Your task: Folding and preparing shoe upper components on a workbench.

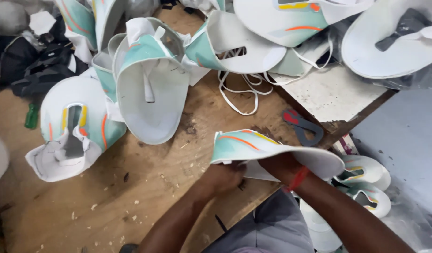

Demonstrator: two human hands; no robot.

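Both hands meet at the near edge of the wooden surface (145, 187), and between them they hold one flat shoe upper (267, 150), white with a teal panel and orange and yellow stripes. The upper lies just above and in front of the hands, so it covers part of them. Its long axis runs from left to right, a little lower at the right end, where the white rounded part reaches past the right wrist. The teal striped end points to the left and stands slightly raised from the surface.

The left hand (227, 175) is closed on the lower left edge of the upper, near the teal end; the fingers are curled under the material. The right hand (284, 166) is under the middle of the upper, and most of it is hidden by the piece. It seems to grip from below, but I cannot see the fingers clearly. A red band is around the right wrist. The left hand is nearer to the striped end, the right hand nearer to the white end.

Farther back on the surface lies a pile of similar uppers (150, 89), well apart from the hands, with loose white laces (239, 89) beside it. Dark scissors (302, 126) lie just behind the held upper, near the right hand. More finished uppers (366, 180) are stacked low at the right, beside the person's knee.
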